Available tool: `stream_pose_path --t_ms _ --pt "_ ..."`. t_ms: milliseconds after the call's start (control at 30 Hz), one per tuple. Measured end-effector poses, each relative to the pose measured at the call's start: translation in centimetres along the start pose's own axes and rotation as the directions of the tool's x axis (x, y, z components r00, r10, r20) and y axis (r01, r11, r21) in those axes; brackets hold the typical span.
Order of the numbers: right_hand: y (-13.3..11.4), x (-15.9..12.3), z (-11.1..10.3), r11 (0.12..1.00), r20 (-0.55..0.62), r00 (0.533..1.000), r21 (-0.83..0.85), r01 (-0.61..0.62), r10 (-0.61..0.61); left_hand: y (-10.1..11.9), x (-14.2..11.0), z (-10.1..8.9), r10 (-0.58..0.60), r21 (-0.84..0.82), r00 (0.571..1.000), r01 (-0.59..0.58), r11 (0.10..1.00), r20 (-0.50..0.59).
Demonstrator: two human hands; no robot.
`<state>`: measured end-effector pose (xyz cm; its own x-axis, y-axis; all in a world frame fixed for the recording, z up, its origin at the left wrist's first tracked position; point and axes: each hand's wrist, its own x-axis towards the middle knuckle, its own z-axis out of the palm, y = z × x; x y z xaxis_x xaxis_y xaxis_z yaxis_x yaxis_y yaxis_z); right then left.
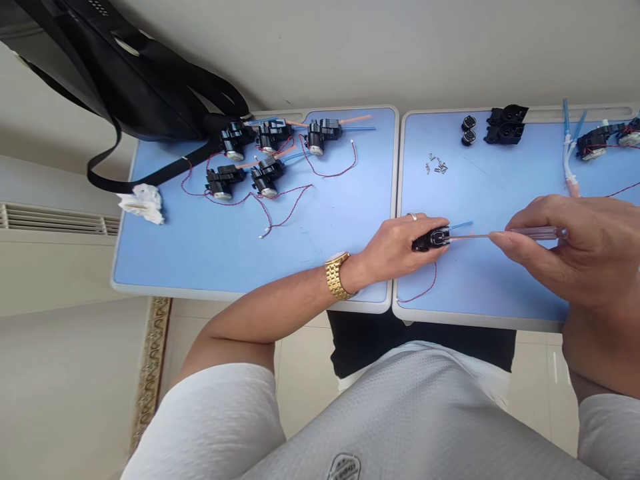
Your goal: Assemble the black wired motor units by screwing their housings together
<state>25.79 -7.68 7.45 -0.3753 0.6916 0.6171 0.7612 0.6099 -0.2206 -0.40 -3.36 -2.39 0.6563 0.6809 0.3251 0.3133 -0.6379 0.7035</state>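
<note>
My left hand [395, 248] grips a small black motorised pump unit [431, 239] against the blue tabletop, with a blue tube sticking out to the right and a thin red wire [423, 287] trailing below. My right hand [565, 248] holds a precision screwdriver [525, 233] with a clear handle. Its thin shaft reaches to the black unit, and the tip is hidden by my left fingers. Several tiny loose screws [436, 165] lie above my hands. Close by are small black round parts [469, 130] and black moulded housings [505, 125].
Two blue desks meet at a gap. On the left desk [300, 260] sit several wired black units [267, 137] with tubes. More units and tubing [595, 143] lie at the far right. A black bag [125, 73] and crumpled tissue [143, 203] lie on the left desk's far corner.
</note>
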Motion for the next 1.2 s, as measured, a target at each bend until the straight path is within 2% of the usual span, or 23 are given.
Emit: stream_pose_path --t_ms 67,200,300,467,633,733,800,867,933,1033,1100,1200 --pt "-0.2 0.0 -0.2 0.999 0.043 0.999 0.045 -0.027 0.025 0.0 0.0 0.0 -0.014 0.002 1.0 0.014 1.0 0.01" --pt "-0.9 -0.2 -0.6 0.984 0.17 0.975 0.086 -0.158 0.142 0.0 0.0 0.0 -0.015 -0.002 1.0 0.015 1.0 0.011" --pt "-1.2 -0.3 -0.6 0.977 0.15 0.971 0.071 -0.2 0.187 0.0 0.0 0.0 0.001 -0.001 1.0 -0.001 1.0 0.005" --pt "-0.6 -0.4 0.1 0.996 -0.022 0.996 0.021 -0.083 0.083 0.0 0.0 0.0 0.018 0.008 1.0 -0.018 1.0 0.0" --pt "0.0 -0.3 0.2 0.998 -0.009 0.998 -0.031 -0.06 0.06 0.0 0.0 0.0 0.019 0.001 1.0 -0.019 1.0 -0.006" --pt "-0.2 -0.4 -0.2 0.996 0.072 0.994 0.041 -0.083 0.08 0.1 0.0 -0.1 0.037 -0.02 0.999 -0.038 0.999 -0.023" --pt "-0.5 -0.5 -0.5 0.981 0.159 0.973 0.078 -0.179 0.165 0.1 0.0 -0.1 0.03 -0.022 0.999 -0.03 0.999 -0.018" --pt "-0.8 -0.6 -0.7 0.965 0.183 0.959 0.106 -0.24 0.218 0.2 0.0 -0.1 0.013 -0.018 1.0 -0.014 1.0 -0.007" --pt "-0.8 -0.6 -0.7 0.973 0.139 0.973 0.116 -0.2 0.183 0.2 0.0 0.0 0.007 -0.014 1.0 -0.007 1.0 -0.002" --pt "-0.3 -0.6 -0.3 0.997 0.025 0.997 0.025 -0.074 0.074 0.1 0.0 0.0 0.033 -0.019 0.999 -0.033 0.999 -0.017" --pt "0.2 -0.5 0.0 0.998 -0.006 1.0 -0.06 -0.03 0.03 0.1 0.0 0.1 0.041 -0.023 0.999 -0.041 0.999 -0.023" --pt "0.7 -0.4 0.2 0.995 -0.045 0.999 -0.092 0.024 -0.028 0.0 0.0 0.1 0.008 -0.02 1.0 -0.008 1.0 -0.006"
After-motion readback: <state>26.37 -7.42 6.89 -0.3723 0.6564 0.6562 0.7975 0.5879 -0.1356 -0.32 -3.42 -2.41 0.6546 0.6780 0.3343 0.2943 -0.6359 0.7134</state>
